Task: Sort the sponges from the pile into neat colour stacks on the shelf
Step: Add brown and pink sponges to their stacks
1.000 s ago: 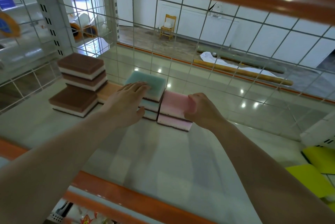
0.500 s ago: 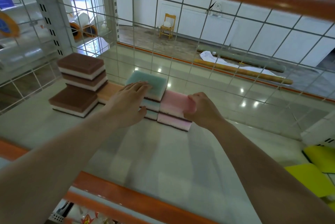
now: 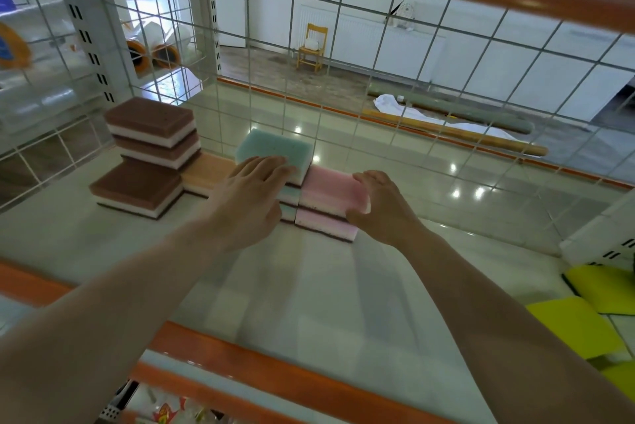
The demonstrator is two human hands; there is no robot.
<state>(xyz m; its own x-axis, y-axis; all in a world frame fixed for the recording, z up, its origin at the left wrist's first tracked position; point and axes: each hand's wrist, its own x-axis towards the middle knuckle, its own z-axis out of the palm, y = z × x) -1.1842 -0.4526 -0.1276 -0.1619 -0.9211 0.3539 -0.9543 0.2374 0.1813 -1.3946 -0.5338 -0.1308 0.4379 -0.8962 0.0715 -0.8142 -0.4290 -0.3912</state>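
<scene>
Left hand (image 3: 251, 193) flat on green sponge stack (image 3: 275, 150), right hand (image 3: 378, 207) gripping top pink sponge (image 3: 330, 188)

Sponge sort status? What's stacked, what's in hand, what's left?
Done: brown stack, teal stack and pink stack stand on the shelf.
In hand: right hand grips the top pink sponge; left hand rests flat on the teal stack.
Left: single brown sponge, orange sponge.
</scene>
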